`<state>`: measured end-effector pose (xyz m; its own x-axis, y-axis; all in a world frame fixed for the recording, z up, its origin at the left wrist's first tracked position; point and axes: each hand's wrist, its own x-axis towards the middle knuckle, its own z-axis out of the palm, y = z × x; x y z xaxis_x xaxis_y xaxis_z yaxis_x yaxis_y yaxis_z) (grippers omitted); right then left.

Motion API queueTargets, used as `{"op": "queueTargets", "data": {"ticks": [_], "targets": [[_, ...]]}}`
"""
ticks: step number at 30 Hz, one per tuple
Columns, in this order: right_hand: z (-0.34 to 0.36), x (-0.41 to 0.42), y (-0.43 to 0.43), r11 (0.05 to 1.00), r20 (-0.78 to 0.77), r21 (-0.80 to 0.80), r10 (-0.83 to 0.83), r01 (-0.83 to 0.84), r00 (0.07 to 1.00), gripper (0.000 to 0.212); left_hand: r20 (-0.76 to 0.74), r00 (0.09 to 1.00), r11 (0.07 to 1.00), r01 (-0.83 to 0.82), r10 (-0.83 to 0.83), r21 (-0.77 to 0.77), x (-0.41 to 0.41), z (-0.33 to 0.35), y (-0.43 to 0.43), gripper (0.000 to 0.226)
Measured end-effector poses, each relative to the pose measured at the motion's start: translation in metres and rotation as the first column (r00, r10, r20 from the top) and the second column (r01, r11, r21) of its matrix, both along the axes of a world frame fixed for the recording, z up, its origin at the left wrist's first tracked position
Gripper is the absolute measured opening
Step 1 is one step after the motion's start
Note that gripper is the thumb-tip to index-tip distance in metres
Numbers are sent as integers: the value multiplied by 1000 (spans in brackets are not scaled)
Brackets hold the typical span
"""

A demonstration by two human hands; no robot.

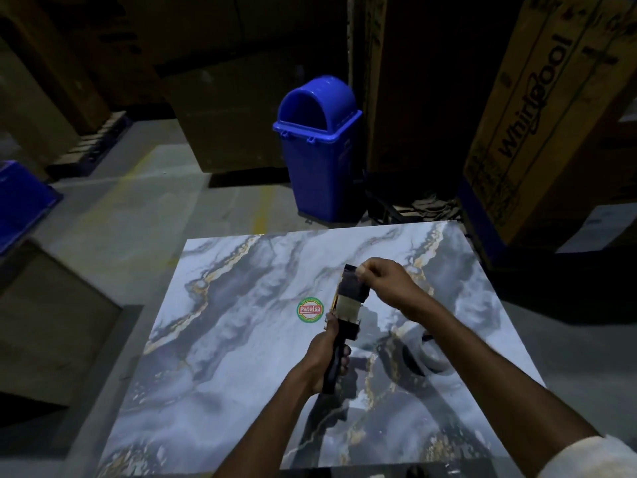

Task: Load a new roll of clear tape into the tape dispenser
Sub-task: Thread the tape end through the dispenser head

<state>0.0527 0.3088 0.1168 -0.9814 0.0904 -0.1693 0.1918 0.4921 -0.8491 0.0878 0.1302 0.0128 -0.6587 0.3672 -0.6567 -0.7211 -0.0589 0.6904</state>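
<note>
Head view: left hand (324,353) clenched around tape dispenser (346,312) handle; right hand (386,281) pinching its far end. Tape roll (432,353) on marble table (241,339), right.

Pretty dim storage space, most of the light lands on the marble-pattern tabletop (241,357) in the lower middle, grey-blue with gold veins and a round green and red sticker (310,309) near its center. Grey concrete floor (113,236) with faded yellow lines (262,208) around 11 o'clock. A blue swing-lid trash bin (319,150) stands at 12 o'clock just past the table's far edge. Big cardboard boxes all around: a tall one with Whirlpool lettering (537,108) at 2 o'clock, dark ones (227,115) behind the bin, another (51,312) at 9 o'clock. A blue crate (20,205) pokes in at 10 o'clock.
</note>
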Motion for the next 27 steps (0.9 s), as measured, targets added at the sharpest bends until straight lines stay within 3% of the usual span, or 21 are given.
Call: {"op": "queueTargets", "data": {"ticks": [5,12,16,21,27], "targets": [[-1,21,-26,954,-284,295,144,-57,948,20,74,995,997,-73,73,-5,-6,0,-4,80],[-4,38,-44,954,-464,298,183,-42,867,13,33,993,993,-112,114,-44,-16,-4,-12,82],[13,31,-48,955,-401,277,216,-107,890,13,11,997,996,-72,73,-56,-14,-3,-10,79],[42,-11,-21,983,-238,173,102,-62,966,16,-5,1000,997,-18,18,-72,-5,-10,-11,79],[34,-45,8,1000,-56,25,-11,12,998,23,-83,996,998,16,-21,-66,2,-6,-10,63]]}}
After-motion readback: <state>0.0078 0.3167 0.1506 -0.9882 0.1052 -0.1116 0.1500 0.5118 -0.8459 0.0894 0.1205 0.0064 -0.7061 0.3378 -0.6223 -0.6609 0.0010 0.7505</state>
